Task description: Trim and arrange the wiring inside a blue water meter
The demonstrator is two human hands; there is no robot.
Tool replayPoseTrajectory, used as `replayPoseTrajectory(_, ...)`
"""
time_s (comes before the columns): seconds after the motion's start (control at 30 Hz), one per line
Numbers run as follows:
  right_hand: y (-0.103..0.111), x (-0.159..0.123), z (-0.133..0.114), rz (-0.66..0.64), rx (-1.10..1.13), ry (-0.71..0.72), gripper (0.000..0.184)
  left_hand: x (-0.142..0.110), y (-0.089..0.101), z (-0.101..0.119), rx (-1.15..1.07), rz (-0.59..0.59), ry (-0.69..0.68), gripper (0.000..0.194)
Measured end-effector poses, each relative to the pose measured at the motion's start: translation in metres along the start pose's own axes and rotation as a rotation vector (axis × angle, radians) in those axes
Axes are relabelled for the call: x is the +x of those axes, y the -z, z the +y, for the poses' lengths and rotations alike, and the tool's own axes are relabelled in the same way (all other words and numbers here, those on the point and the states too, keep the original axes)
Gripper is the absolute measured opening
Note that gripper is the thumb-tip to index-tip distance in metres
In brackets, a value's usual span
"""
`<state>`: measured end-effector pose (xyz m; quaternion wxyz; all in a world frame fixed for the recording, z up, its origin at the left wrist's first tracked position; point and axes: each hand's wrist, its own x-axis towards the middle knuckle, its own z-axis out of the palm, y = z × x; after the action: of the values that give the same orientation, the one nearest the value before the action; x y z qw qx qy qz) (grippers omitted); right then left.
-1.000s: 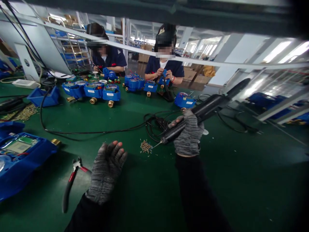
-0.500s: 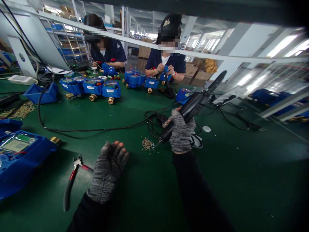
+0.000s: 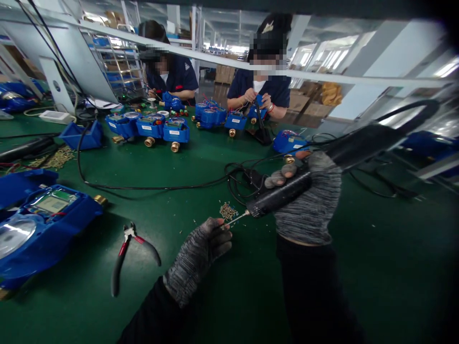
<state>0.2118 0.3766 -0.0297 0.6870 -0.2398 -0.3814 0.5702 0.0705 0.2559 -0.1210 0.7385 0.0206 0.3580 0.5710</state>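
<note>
My right hand (image 3: 310,200), in a grey fingerless knit glove, grips a black electric screwdriver (image 3: 283,193) whose thin bit points down to the left. At the bit's tip, the gloved fingers of my left hand (image 3: 202,255) are pinched together; whatever lies between them is too small to make out. Just behind the tip sits a small pile of screws (image 3: 228,211) on the green table. Cutting pliers (image 3: 131,232) with red and black handles lie spread to the left of my left hand.
An opened blue meter (image 3: 60,210) with a brass fitting is at the left. Blue meters (image 3: 152,126) stand along the back, near a blue bin (image 3: 84,136) and more screws (image 3: 59,157). A black cable (image 3: 161,187) crosses the table. Two people (image 3: 260,91) work opposite.
My left hand has moved right and up, its fingers closing at the bit's tip. My right hand has moved right with the screwdriver, which lies flatter now. The view has shifted slightly.
</note>
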Motion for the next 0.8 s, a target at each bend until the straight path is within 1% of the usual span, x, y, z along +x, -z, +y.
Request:
replayPoseTrajectory(0.07, -0.007, -0.008, 0.002, -0.08, 0.021, -0.039, 0.042, 0.001, 0.0, -0.003, -0.016, -0.032, 0.029, 0.025)
replayPoseTrajectory(0.13, -0.014, -0.014, 0.005, -0.11, 0.014, -0.035, 0.042, 0.0, 0.001, -0.003, -0.033, -0.025, 0.016, 0.02)
replayPoseTrajectory(0.2, -0.018, -0.017, 0.005, -0.117, 0.002, -0.009, 0.044, -0.002, 0.003, -0.001, -0.058, 0.024, 0.015, 0.015)
replayPoseTrajectory(0.27, -0.017, -0.016, 0.002, -0.101, -0.021, 0.035, 0.044, -0.003, 0.006, 0.001, -0.098, 0.084, 0.023, 0.01)
replayPoseTrajectory(0.33, -0.012, -0.01, -0.002, -0.053, -0.065, 0.066, 0.045, -0.003, 0.009, 0.004, -0.152, 0.13, -0.013, 0.007)
replayPoseTrajectory(0.4, -0.004, -0.002, -0.003, 0.034, -0.144, 0.115, 0.044, -0.002, 0.012, 0.008, -0.205, 0.158, -0.078, 0.01)
replayPoseTrajectory(0.5, 0.01, 0.009, 0.007, 0.116, -0.29, 0.176, 0.038, -0.002, 0.013, 0.016, -0.248, 0.209, -0.148, 0.015)
replayPoseTrajectory(0.6, 0.022, 0.016, 0.024, 0.113, -0.414, 0.186, 0.032, -0.004, 0.009, 0.026, -0.279, 0.286, -0.183, 0.019)
replayPoseTrajectory(0.73, 0.031, 0.019, 0.041, 0.104, -0.488, 0.159, 0.033, -0.007, 0.006, 0.036, -0.335, 0.389, -0.219, 0.027)
replayPoseTrajectory(0.77, 0.032, 0.02, 0.042, 0.103, -0.491, 0.155, 0.034, -0.007, 0.006, 0.038, -0.347, 0.403, -0.231, 0.029)
replayPoseTrajectory(0.8, 0.032, 0.02, 0.043, 0.1, -0.488, 0.154, 0.034, -0.007, 0.007, 0.039, -0.362, 0.382, -0.24, 0.029)
